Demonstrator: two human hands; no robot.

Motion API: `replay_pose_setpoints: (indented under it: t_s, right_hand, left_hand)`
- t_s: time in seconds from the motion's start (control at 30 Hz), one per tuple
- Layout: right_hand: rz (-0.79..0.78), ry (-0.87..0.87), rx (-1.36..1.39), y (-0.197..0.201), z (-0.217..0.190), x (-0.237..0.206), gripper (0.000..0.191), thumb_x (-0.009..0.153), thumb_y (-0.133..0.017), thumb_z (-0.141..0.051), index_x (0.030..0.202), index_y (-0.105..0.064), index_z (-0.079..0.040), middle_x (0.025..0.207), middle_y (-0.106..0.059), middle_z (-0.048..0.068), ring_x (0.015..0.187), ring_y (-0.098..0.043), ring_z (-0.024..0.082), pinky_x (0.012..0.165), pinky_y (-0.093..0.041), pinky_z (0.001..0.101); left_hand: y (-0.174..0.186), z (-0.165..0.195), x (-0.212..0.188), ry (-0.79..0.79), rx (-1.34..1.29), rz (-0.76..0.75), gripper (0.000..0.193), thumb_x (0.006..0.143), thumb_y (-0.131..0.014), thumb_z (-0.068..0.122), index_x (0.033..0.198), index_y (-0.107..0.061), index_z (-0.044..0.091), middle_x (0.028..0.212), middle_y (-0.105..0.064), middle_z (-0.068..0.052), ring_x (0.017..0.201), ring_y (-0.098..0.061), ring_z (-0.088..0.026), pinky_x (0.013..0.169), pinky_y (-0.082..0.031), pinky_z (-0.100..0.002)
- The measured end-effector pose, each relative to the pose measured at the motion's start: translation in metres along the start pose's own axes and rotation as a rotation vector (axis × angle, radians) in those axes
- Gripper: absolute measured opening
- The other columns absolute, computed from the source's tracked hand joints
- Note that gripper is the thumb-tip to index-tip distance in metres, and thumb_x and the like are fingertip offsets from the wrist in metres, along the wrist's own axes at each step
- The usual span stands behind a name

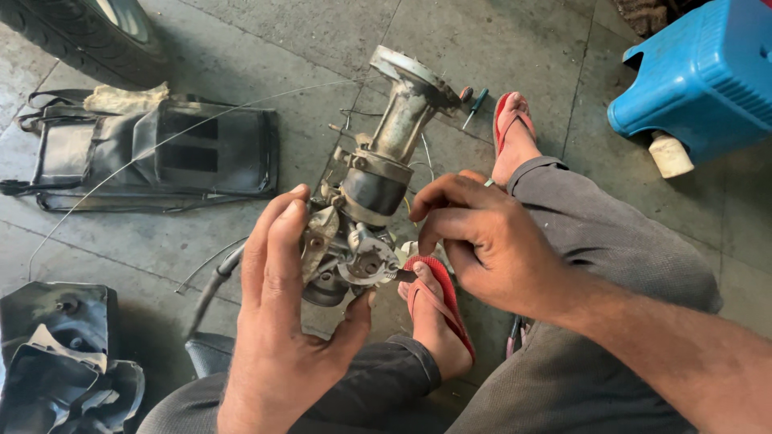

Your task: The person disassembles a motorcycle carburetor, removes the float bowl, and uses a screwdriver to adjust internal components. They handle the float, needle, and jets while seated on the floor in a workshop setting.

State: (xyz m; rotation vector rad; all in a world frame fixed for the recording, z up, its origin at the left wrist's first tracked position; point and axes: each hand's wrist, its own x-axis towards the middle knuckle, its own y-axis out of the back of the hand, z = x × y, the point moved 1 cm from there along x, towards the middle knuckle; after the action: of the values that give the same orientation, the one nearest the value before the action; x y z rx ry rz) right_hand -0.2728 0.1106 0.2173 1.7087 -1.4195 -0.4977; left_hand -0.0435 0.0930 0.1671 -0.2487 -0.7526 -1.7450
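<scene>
At your far left, crumpled black plastic panels lie on the grey concrete floor, and beyond them a flat black plastic cover with a thin steel cable running across it. Your left hand wraps around the grimy grey metal carburettor assembly, fingers up its left side and thumb underneath; keep that grip firm so the body does not twist. The assembly stands between your knees, its pale intake pipe leaning up and away. Your right hand pinches a small dark tool whose tip meets the carburettor's front face; hold it square to the fastener. Your foot in a red rubber sandal sits just below. A green-handled screwdriver lies further back, a blue plastic stool at far right.
</scene>
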Motion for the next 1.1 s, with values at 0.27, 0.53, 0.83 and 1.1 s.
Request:
replay_pose_setpoints:
  t_s: [0.27, 0.53, 0.83, 1.1]
  right_hand:
    - [0.001, 0.032, 0.084, -0.001, 0.0, -0.002, 0.028, 0.077, -0.065, 0.012, 0.097, -0.076, -0.004, 0.115, -0.065, 0.005, 0.106, -0.065, 0.021, 0.083, -0.057, 0.0299]
    - [0.017, 0.021, 0.029, -0.001, 0.005, -0.003, 0.03, 0.078, -0.059, 0.014, 0.097, -0.073, -0.004, 0.115, -0.068, 0.005, 0.106, -0.067, 0.019, 0.082, -0.057, 0.031]
    - [0.26, 0.297, -0.508, 0.026, -0.008, 0.008, 0.047, 0.081, -0.073, 0.0, 0.125, -0.063, -0.013, 0.124, -0.061, 0.016, 0.115, -0.058, 0.036, 0.106, -0.044, 0.0433]
    - [-0.021, 0.348, -0.596, 0.029, 0.005, 0.018, 0.063, 0.081, -0.081, -0.013, 0.141, -0.061, -0.011, 0.122, -0.068, 0.007, 0.123, -0.059, 0.025, 0.124, -0.032, 0.0514]
  left_hand:
    - [0.0, -0.001, -0.001, 0.089, 0.013, -0.02, 0.108, 0.064, -0.087, 0.005, 0.155, -0.029, 0.0, 0.153, -0.043, -0.02, 0.143, -0.046, -0.036, 0.117, -0.04, -0.045]
    - [0.0, 0.0, 0.0, 0.058, -0.01, -0.011, 0.107, 0.065, -0.086, 0.005, 0.155, -0.028, -0.002, 0.154, -0.042, -0.02, 0.145, -0.045, -0.037, 0.119, -0.039, -0.045]
    - [-0.002, -0.003, 0.001, 0.058, -0.05, -0.063, 0.105, 0.066, -0.083, 0.003, 0.155, -0.029, -0.001, 0.155, -0.042, -0.023, 0.147, -0.044, -0.04, 0.119, -0.041, -0.044]
    - [-0.01, -0.005, 0.006, 0.305, -0.611, -0.213, 0.107, 0.073, -0.077, 0.005, 0.163, -0.018, 0.002, 0.158, -0.04, -0.02, 0.141, -0.049, -0.032, 0.11, -0.048, -0.04]
